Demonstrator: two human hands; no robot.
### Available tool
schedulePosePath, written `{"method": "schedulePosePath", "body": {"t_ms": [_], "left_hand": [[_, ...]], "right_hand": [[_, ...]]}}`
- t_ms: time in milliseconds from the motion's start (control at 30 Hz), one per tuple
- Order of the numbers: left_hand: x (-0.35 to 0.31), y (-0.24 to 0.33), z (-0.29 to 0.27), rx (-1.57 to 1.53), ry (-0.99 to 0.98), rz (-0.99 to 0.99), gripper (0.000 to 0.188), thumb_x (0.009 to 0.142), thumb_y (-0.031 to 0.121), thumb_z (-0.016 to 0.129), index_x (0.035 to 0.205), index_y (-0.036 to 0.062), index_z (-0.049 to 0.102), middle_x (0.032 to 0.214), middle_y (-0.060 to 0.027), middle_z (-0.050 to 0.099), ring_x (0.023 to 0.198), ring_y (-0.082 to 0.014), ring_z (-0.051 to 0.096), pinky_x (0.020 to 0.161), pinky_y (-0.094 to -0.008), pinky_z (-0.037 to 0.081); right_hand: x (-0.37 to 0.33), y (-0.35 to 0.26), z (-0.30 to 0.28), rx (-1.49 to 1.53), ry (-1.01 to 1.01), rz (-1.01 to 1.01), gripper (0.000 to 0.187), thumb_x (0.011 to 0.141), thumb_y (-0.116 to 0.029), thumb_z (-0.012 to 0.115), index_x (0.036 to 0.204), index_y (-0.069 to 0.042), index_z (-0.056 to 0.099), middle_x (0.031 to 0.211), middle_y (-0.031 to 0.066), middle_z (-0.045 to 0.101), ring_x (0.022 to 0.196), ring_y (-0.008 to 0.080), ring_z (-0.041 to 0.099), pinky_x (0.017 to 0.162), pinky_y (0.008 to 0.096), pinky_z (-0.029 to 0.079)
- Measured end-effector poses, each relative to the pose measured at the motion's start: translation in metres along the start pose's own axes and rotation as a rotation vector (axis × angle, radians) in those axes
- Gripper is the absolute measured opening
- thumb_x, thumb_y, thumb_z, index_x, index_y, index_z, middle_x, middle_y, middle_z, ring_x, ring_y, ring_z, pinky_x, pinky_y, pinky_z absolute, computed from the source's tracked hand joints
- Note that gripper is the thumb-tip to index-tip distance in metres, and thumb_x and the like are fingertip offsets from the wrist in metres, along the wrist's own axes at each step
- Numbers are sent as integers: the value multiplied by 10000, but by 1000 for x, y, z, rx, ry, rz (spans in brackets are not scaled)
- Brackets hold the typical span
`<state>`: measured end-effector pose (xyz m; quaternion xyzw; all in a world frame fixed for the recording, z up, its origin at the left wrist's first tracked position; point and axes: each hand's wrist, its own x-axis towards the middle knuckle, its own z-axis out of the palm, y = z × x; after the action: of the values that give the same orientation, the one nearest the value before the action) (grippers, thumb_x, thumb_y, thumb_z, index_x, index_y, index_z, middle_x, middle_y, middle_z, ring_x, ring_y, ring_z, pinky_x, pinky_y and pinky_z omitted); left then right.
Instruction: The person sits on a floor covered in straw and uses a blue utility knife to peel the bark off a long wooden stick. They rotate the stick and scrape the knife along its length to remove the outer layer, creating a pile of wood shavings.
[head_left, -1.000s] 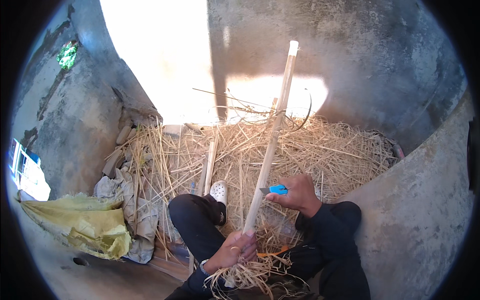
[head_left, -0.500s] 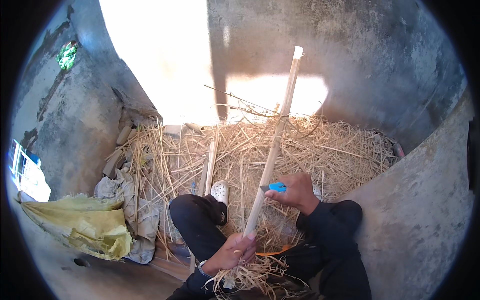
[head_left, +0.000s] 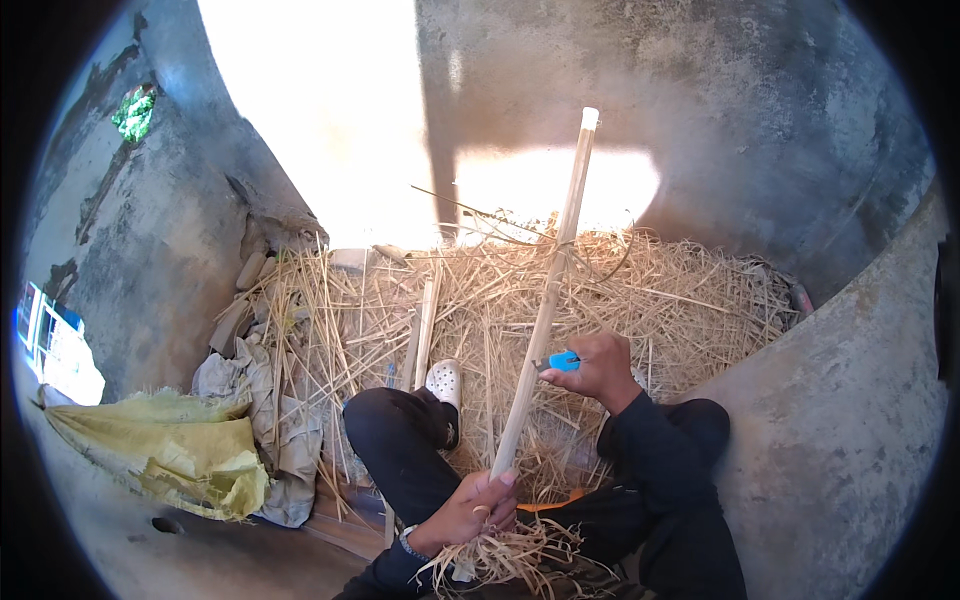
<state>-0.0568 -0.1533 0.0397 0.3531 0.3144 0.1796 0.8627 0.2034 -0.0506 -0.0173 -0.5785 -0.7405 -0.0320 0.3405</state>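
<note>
A long pale strip, bamboo or wood by its look [head_left: 540, 325], slants up and away from my lap toward the back wall. My left hand [head_left: 474, 510] is closed round its near end, close to a tangle of thin shavings [head_left: 510, 560] on my lap. In my right hand [head_left: 598, 368] is a blue-handled utility knife [head_left: 563, 361]. Its short dark blade points left and meets the strip's right edge, about midway between my left hand and where the strip crosses the heap.
Loose shavings [head_left: 680, 290] cover the floor ahead. Two flat strips [head_left: 425, 330] lie beyond my left knee, near a white clog [head_left: 444, 382]. A torn yellow sack [head_left: 190, 450] and grey cloth [head_left: 290, 430] lie at left. Concrete walls [head_left: 780, 120] stand around, with a sunlit opening ahead.
My right hand and the knife have moved slightly up and right along the strip. The strip's far tip has dipped a little and shifted left. My left hand keeps its grip.
</note>
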Motion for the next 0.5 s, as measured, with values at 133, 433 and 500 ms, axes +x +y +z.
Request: {"method": "schedulePosePath", "body": {"t_ms": [133,433,500], "left_hand": [[-3,-1,-1,-37,2,-18,359,1036,366,375,776,118,366,530,29,315,443,-80,300,457,-236,300],[-17,-26,-3,-149,-35,-89,336,1039,338,376,784,120,383,519,34,307,450,-84,295,469,-247,291],[-31,-33,1,-173,-45,-128,338,1038,335,384,778,118,379,527,33,316,457,-83,297,471,-247,290]], "right_hand": [[-3,-1,7,4,18,2,687,671,-776,619,507,-120,497,436,50,458,394,233,519,396,393,383],[3,33,17,52,-108,443,531,765,-633,611,674,-114,671,556,110,595,544,307,601,550,412,475],[13,48,8,-58,-107,391,472,786,-577,598,724,-119,694,609,130,625,601,334,617,588,420,482]]}}
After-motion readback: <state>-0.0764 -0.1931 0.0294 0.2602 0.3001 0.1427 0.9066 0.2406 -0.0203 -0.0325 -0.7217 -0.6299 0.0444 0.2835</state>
